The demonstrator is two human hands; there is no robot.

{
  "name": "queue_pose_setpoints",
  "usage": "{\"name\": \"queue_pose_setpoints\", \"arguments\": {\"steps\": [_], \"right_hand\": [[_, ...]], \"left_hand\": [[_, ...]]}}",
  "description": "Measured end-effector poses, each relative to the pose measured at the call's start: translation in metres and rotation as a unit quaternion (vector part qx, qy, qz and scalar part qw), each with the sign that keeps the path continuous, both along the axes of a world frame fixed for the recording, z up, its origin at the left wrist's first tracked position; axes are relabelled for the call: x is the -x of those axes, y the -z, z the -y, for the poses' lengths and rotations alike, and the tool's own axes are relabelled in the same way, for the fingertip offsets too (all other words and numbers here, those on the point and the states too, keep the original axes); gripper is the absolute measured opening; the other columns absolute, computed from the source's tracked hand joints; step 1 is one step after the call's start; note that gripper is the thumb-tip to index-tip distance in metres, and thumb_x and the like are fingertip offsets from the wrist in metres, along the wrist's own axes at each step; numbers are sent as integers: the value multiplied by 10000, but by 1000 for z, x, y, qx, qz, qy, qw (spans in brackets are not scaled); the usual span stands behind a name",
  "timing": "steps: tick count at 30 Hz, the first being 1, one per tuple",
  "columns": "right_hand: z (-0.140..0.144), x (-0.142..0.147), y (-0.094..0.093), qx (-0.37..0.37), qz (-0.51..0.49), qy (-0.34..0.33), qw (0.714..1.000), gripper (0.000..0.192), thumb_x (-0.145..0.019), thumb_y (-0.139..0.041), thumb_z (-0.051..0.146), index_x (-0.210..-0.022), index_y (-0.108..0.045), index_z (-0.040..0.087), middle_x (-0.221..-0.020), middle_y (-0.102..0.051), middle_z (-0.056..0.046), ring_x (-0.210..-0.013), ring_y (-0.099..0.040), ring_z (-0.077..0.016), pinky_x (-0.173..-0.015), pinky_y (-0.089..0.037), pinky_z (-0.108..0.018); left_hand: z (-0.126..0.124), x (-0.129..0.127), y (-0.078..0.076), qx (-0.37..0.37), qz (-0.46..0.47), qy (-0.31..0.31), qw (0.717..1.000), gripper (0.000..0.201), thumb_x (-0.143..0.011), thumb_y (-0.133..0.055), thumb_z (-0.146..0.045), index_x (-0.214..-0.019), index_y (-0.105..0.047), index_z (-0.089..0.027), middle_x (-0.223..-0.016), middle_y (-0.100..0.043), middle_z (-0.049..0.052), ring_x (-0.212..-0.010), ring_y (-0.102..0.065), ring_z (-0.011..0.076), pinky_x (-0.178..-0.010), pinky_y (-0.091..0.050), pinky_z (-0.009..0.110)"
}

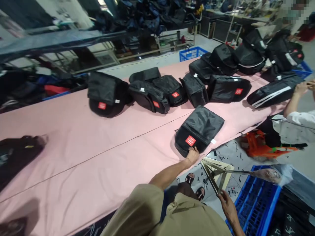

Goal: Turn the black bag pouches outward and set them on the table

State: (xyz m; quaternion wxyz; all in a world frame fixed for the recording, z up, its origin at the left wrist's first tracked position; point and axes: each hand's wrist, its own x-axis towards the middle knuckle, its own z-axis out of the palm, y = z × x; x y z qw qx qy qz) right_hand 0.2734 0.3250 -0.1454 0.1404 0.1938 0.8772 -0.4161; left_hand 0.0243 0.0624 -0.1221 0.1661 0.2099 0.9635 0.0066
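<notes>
A black bag (200, 126) with a red logo patch and a white tag lies at the near edge of the pink-covered table. My left hand (193, 155) is closed on its lower front edge, below the patch. Down by the floor, my right hand (225, 200) grips the corner of a pale triangular metal frame (209, 175). A rod runs from this frame to the right, ending in a plastic-wrapped part (267, 175). The fingertips of my right hand are partly hidden behind the frame.
Several black bags (105, 95) line the far side of the pink table (98, 157). Another person's hands (304, 88) are at the right by a white-striped bag. Blue crates (265, 203) stand lower right, near an orange item (256, 144). Scraps litter the floor.
</notes>
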Motion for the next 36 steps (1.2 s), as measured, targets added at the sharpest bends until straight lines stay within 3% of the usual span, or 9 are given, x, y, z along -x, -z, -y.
{"name": "queue_pose_setpoints", "arguments": {"steps": [3,6,9,13,19,23,26,30,36], "right_hand": [[10,60,-4,-109,-142,-145,973,718,-983,-512,638,-1498,-704,176,-1502,-728,-244,-1442,-678,-445,-1178,-584,-634],[39,103,-15,-223,-229,-324,890,713,-984,-600,324,-1684,-563,197,-1790,-457,-219,-1689,-391,-436,-1343,-385,-683],[75,121,-36,-259,-217,-480,810,909,-867,-741,171,-1742,-499,213,-1858,-329,-202,-1741,-279,-428,-1408,-261,-657],[116,124,-76,-211,-180,-597,753,854,-867,-760,133,-1697,-565,183,-1777,-479,-210,-1676,-422,-418,-1383,-342,-596],[142,155,-147,-112,-274,-532,793,807,-949,-658,95,-1722,-529,289,-1736,-570,-73,-1644,-492,-283,-1347,-435,-492],[127,184,-175,-18,-291,-392,872,530,-1091,-617,275,-1620,-644,262,-1594,-710,-73,-1481,-666,-236,-1252,-509,-368],[104,195,-172,-24,-207,-290,934,446,-1113,-619,516,-1399,-787,218,-1324,-839,-141,-1280,-782,-326,-1063,-588,-382],[73,199,-160,-10,-137,-224,965,537,-1035,-670,669,-1216,-819,186,-1224,-849,-199,-1268,-774,-418,-1011,-590,-440],[66,220,-211,219,-247,-148,932,886,-939,-757,704,-1642,-560,202,-1653,-642,-150,-1502,-633,-302,-1292,-487,-458]], "left_hand": [[-5,-69,-12,7,7,45,999,526,-986,-586,-27,-1487,-630,126,-1133,-776,385,-1072,-789,454,-826,-595,559],[8,-130,-30,13,17,81,996,508,-989,-625,-65,-1470,-657,93,-1050,-799,304,-956,-792,380,-753,-583,468],[33,-175,-48,26,23,108,994,460,-971,-647,-79,-1405,-700,63,-941,-795,240,-843,-773,326,-678,-549,408],[84,-203,-88,35,18,132,990,525,-952,-705,-136,-1451,-681,23,-952,-793,209,-836,-770,307,-707,-557,401],[134,-182,-210,-20,-146,60,987,586,-980,-650,-105,-1557,-681,-207,-1258,-819,152,-1189,-772,321,-1112,-561,511],[115,-155,-262,-182,-377,-27,908,546,-1107,-528,-130,-1609,-651,-307,-1532,-747,81,-1538,-602,255,-1356,-392,506],[93,-136,-251,-267,-406,-180,856,481,-1162,-549,-328,-1632,-626,-260,-1643,-657,141,-1628,-510,294,-1374,-377,545],[66,-116,-214,-407,-174,-277,853,729,-1150,-542,-578,-1788,-381,-266,-1848,-395,145,-1725,-358,318,-1393,-347,586],[42,-92,-199,-488,-56,-266,829,815,-1105,-598,-599,-1796,-342,-253,-1820,-452,131,-1667,-459,321,-1379,-374,545]]}}
